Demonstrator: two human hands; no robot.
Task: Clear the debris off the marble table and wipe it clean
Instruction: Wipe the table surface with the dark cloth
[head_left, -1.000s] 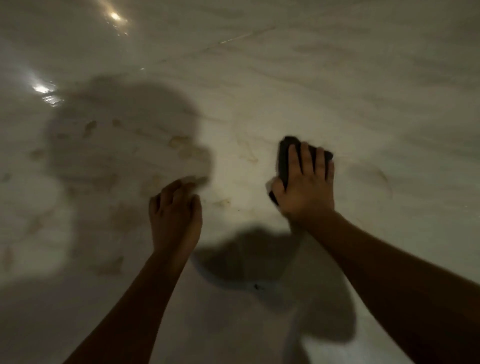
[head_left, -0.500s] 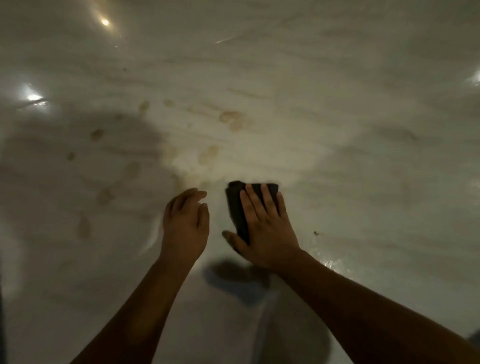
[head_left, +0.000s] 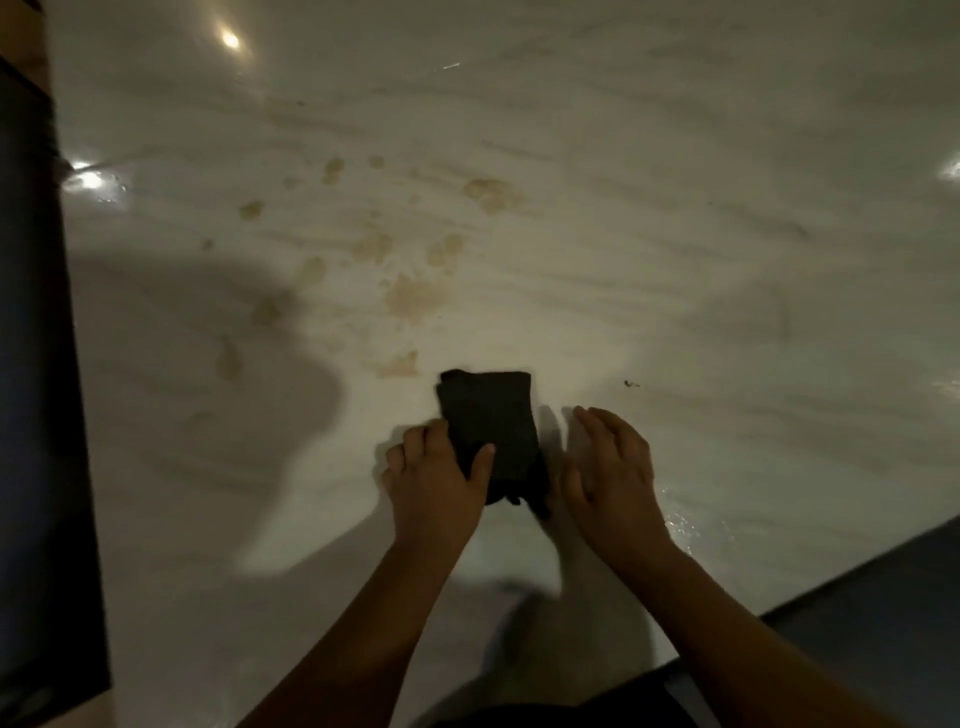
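A folded dark cloth (head_left: 488, 415) lies flat on the white marble table (head_left: 675, 291), near its front edge. My left hand (head_left: 436, 478) rests on the cloth's near left corner, thumb on top of the fabric. My right hand (head_left: 610, 467) sits just right of the cloth with fingers apart; its thumb side touches the cloth's near right edge, and the grip there is hidden. Several brown stains (head_left: 415, 296) spread over the marble beyond the cloth. A small dark crumb (head_left: 631, 384) lies to the right of the cloth.
The table's left edge (head_left: 67, 312) borders a dark floor strip. The front right edge (head_left: 831, 587) runs diagonally, with dark floor below. A wet sheen (head_left: 691, 525) shows near my right wrist. Lamp reflections glint on the marble at far left and top.
My right hand has slid off the top of the cloth to its right side. My left hand has come onto the cloth's left corner. The view has shifted, showing the table edges.
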